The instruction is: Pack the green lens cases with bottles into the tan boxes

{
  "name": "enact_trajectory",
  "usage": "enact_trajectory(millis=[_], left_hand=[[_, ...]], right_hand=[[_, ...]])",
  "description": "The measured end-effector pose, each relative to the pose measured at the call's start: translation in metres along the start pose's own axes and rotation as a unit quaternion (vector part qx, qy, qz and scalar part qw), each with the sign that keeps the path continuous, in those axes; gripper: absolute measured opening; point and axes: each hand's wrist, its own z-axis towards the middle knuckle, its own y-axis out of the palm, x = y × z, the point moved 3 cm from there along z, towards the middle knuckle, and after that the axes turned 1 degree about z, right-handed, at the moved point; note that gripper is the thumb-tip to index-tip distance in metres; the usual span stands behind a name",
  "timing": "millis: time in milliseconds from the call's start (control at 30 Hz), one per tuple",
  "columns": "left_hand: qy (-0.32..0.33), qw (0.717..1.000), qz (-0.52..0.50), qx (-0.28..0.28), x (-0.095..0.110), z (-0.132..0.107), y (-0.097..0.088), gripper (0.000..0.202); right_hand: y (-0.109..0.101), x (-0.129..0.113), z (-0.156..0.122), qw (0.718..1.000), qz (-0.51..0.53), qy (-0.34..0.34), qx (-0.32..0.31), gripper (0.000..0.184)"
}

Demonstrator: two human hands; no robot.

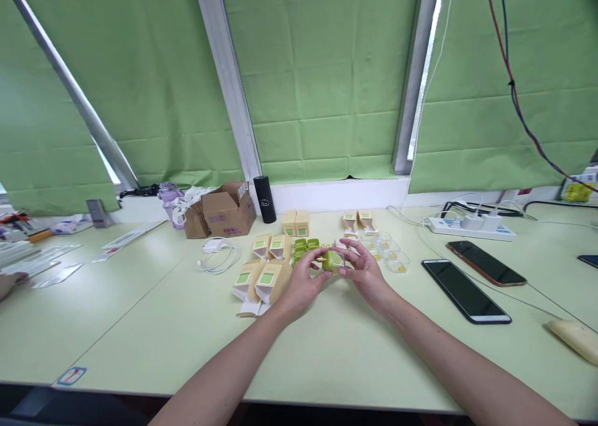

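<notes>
My left hand [303,283] and my right hand [363,269] meet over the middle of the pale green table [154,326]. Between their fingertips they hold a small green jar [332,260], both hands pinched on it. Just behind it lie a few more green jars [306,245]. To the left are several small tan cartons with green labels [261,279], some lying open. Clear plastic cups with yellow bits [391,256] stand right of my right hand.
A brown cardboard box [224,213], a black flask [265,198] and a white cable [218,255] sit at the back. Two phones [465,283] and a power strip [471,225] lie at right. Another person's hand [9,283] shows at the left edge.
</notes>
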Motion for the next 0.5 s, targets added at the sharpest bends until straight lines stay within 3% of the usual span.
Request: enact_trajectory(millis=[133, 333, 500], left_hand=[[0.007, 0.999, 0.034, 0.004, -0.001, -0.001, -0.002, 0.05], [0.053, 0.992, 0.112, -0.02, 0.003, -0.003, -0.002, 0.049], [0.071, 0.979, 0.183, -0.047, 0.006, -0.006, -0.001, 0.045]], right_hand=[[-0.002, 0.0, 0.001, 1.0, 0.003, -0.006, 0.015, 0.062], [-0.018, 0.003, 0.01, 0.991, -0.052, -0.035, 0.117, 0.053], [-0.026, 0.006, 0.014, 0.985, -0.082, -0.043, 0.148, 0.049]])
